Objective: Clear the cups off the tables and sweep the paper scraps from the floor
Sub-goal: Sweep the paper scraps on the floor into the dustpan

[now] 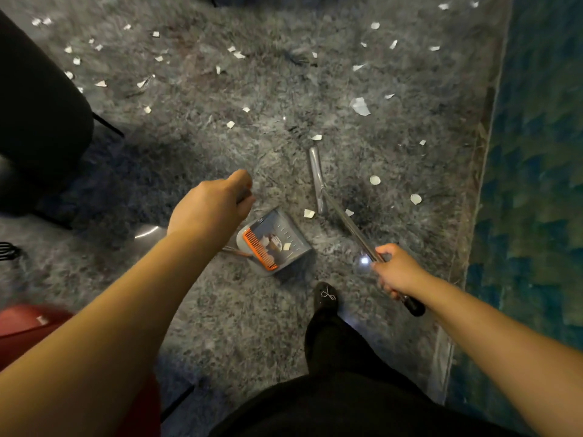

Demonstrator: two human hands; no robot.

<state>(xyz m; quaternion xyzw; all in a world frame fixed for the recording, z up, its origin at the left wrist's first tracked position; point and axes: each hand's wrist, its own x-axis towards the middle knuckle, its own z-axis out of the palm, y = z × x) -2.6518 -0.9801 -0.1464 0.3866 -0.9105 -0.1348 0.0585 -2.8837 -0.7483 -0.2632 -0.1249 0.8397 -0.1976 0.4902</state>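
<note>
- Metal first: our right hand [391, 272] is curled round the shiny metal broom handle with black end grip [362, 241]; its slim grey head [316, 171] lies on the shaggy grey carpet [220, 137].
- Our left hand [217, 206] is closed on the upright handle of the grey plastic dustpan with orange comb teeth [274, 244]; the handle itself is mostly hidden by the fingers.
- The pan holds a few white torn paper scraps [287, 246]; many more lie scattered ahead and to both sides.
- Judgement: short strokes toward the pan lip, pressing the lip into the pile so scraps don't slide under.
- Room: black chair [38, 121] left, blue-green patterned floor edge [536, 184] right, our black shoe [326, 296] just behind the pan; open carpet ahead.
</note>
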